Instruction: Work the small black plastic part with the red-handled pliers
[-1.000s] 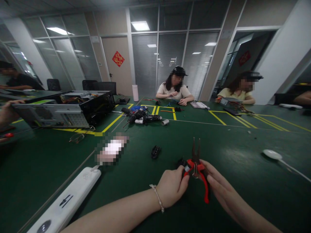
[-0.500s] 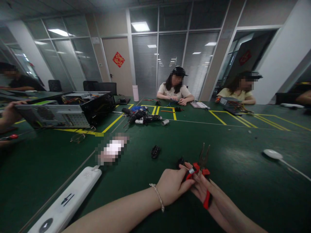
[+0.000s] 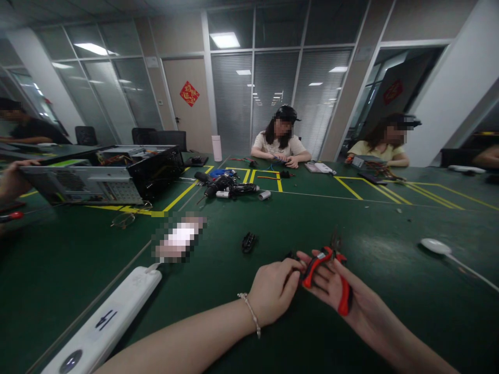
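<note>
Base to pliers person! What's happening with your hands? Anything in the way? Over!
Right hand: red-handled pliers on open palm. Left hand: close beside, grip unclear. Black bundle: apart from both hands, not blocking.

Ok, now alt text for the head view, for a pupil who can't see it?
Red-handled pliers rest on a person's open right hand, the left hand close beside it, above a green table. Beyond, at left, is a computer case.

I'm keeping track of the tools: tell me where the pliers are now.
In the head view, right of centre, the red-handled pliers rest in the right hand, with the left hand close by on their left.
</note>
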The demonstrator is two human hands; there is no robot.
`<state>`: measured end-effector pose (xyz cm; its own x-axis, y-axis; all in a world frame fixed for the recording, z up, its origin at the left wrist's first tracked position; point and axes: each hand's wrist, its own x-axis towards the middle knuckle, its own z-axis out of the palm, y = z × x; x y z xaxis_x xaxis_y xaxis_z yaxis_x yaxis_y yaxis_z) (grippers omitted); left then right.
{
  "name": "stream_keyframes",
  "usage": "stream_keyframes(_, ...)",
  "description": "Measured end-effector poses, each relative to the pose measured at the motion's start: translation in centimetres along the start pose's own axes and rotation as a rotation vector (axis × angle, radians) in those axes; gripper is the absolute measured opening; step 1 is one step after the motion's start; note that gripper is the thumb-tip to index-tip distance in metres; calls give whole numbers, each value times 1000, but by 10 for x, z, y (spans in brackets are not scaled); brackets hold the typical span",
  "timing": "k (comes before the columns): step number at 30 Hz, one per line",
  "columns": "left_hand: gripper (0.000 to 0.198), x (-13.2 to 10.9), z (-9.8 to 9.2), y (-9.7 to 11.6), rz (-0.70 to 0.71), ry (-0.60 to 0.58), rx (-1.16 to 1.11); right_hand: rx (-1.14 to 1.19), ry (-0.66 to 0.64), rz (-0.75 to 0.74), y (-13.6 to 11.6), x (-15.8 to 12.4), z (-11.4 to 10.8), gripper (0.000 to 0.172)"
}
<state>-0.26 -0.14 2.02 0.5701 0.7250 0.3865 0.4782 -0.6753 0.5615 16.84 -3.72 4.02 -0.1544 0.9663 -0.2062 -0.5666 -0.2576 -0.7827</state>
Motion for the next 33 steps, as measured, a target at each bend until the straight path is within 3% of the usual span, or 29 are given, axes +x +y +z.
stream_keyframes(4,17,4,-3,-2,-134,93,-72,-85,75,-134,-23,9,-13,26)
stream_keyframes(8,17,7,-3,-4,-138,130,-136,-29,176,-118,-35,13,-22,23)
stream_keyframes(15,28,8,3,-10,-175,185,-88,-4,199,-74,-33,14,-24,24)
stream_keyframes(21,52,9,10,-20,-247,40,-33,-147,176,-193,-35,17,-36,27)
stream_keyframes(25,66,10,12,-24,-243,-11,-39,-499,254,-362,-35,19,-44,33)
stream_keyframes(28,76,14,8,-27,-207,-54,-95,-680,307,-340,-32,21,-49,39)
stream_keyframes(31,87,19,1,-32,-198,-167,-165,-788,325,-337,-29,25,-54,38)
stream_keyframes(33,93,23,-3,-36,-188,-252,-182,-995,321,-412,-30,28,-59,34)
